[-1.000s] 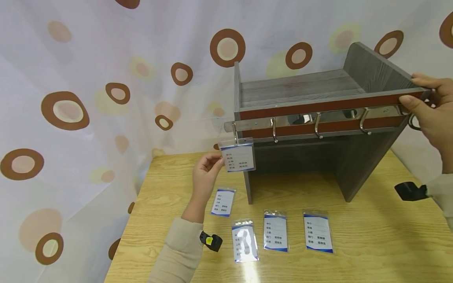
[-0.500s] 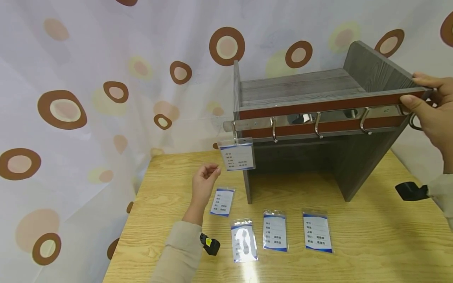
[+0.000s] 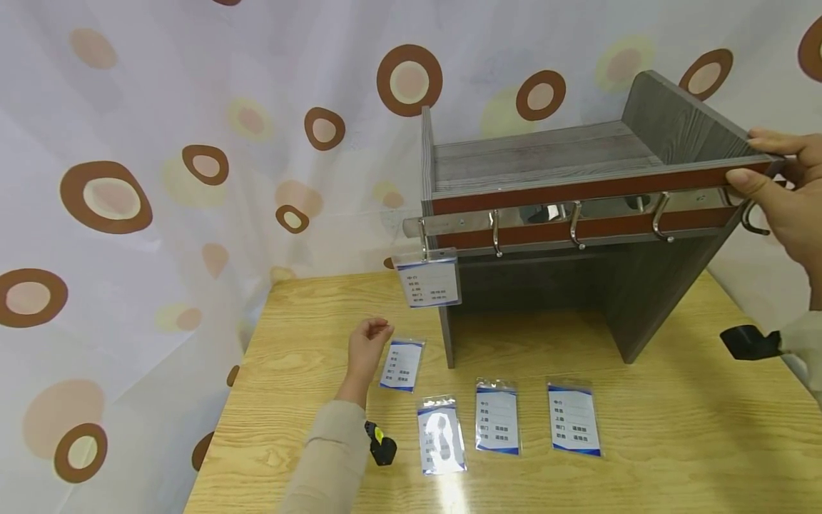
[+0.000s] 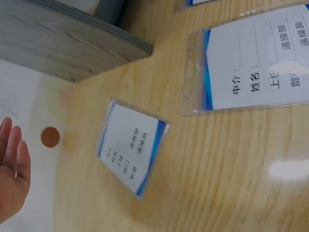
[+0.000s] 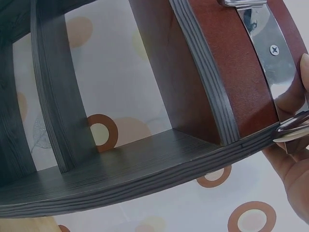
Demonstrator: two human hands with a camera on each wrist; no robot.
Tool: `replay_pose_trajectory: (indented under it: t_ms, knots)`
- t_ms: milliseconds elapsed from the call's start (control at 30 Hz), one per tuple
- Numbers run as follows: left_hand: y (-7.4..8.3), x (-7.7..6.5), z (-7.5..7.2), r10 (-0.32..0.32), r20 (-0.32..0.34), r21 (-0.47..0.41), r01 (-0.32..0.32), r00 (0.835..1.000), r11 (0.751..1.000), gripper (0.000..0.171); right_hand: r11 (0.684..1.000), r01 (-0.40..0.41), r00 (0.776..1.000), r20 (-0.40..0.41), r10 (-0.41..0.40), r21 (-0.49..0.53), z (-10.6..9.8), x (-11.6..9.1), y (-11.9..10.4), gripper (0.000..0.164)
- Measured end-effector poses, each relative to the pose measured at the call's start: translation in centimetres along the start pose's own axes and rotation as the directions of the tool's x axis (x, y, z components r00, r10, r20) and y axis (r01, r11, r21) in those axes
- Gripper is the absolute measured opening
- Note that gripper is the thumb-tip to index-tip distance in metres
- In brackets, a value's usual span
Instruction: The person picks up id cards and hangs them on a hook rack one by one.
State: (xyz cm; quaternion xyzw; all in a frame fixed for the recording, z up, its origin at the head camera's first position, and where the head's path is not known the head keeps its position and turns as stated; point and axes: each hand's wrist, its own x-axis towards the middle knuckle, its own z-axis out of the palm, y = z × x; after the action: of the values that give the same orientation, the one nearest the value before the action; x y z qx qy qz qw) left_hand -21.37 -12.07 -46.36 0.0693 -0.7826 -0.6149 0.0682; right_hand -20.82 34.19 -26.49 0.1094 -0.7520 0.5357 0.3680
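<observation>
A clear-sleeved name badge (image 3: 429, 283) hangs from the leftmost metal hook (image 3: 422, 239) on the front rail of a grey wooden shelf (image 3: 546, 153). Below and left of it, my left hand (image 3: 367, 353) is in the air with loosely bent fingers and nothing in them; the left wrist view shows that hand (image 4: 12, 169) at its left edge. Nearest to it, another badge (image 3: 402, 365) lies on the table. My right hand (image 3: 786, 189) grips the shelf's front right corner, thumb on the red-brown front. In the right wrist view, part of that hand (image 5: 292, 179) is hidden behind the corner.
More badges lie in front of the shelf on the wooden table (image 3: 674, 442): one with glare (image 3: 441, 453), a middle badge (image 3: 497, 421) and a right badge (image 3: 574, 421). Bare hooks (image 3: 576, 227) line the rail. A patterned curtain (image 3: 160, 300) stands behind.
My left hand has let go of the hanging badge and moved down and slightly left toward the table. The badge stays on the hook. My right hand keeps its grip on the shelf.
</observation>
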Motion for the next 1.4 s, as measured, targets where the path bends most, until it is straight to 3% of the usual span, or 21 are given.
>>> replay_pose_trajectory:
  t_ms: [367, 500, 667, 800, 933, 1100, 1267, 1333, 1400]
  knots:
    - [-2.8, -0.1, 0.5, -0.134, -0.022, 0.102, 0.136, 0.991, 0.986, 0.027, 0.993, 0.038, 0.999, 0.022, -0.036, -0.11, -0.1, -0.2, -0.1, 0.036]
    - [-3.7, -0.1, 0.8, -0.16, -0.011, 0.189, 0.159, 0.987, 0.969, 0.031, 0.991, 0.069, 0.998, 0.02, -0.067, -0.118, -0.1, -0.2, -0.1, 0.035]
    - [-4.5, -0.3, 1.0, -0.185, -0.001, 0.255, 0.179, 0.983, 0.95, 0.039, 0.995, 0.034, 0.999, 0.015, -0.032, -0.095, 0.0, -0.3, 0.0, 0.035]
    - [-5.0, -0.5, 1.3, -0.176, -0.004, 0.329, 0.167, 0.984, 0.929, 0.045, 0.99, 0.064, 0.998, 0.02, -0.062, -0.124, 0.0, -0.4, -0.1, 0.036]
    - [-5.8, -0.4, 1.7, -0.178, 0.003, 0.483, 0.155, 0.984, 0.862, 0.054, 0.99, 0.079, 0.997, 0.026, -0.077, -0.12, 0.1, -0.4, -0.1, 0.036]
    - [-6.3, -0.5, 2.6, -0.154, 0.048, 0.675, 0.081, 0.987, 0.733, 0.064, 0.99, 0.091, 0.996, 0.02, -0.089, -0.109, 0.0, -0.3, 0.0, 0.035]
    - [-6.8, -0.7, 3.6, -0.11, 0.055, 0.794, 0.023, 0.992, 0.607, 0.072, 0.989, 0.097, 0.995, 0.015, -0.096, -0.108, 0.0, -0.3, 0.0, 0.035]
    - [-7.0, -0.9, 4.0, -0.099, 0.034, 0.822, 0.029, 0.995, 0.568, 0.075, 0.988, 0.105, 0.994, 0.021, -0.103, -0.112, 0.0, -0.2, 0.1, 0.035]
    - [-6.9, -1.1, 4.3, -0.096, 0.003, 0.832, 0.051, 0.995, 0.553, 0.077, 0.987, 0.112, 0.994, 0.027, -0.11, -0.118, 0.0, -0.2, 0.1, 0.035]
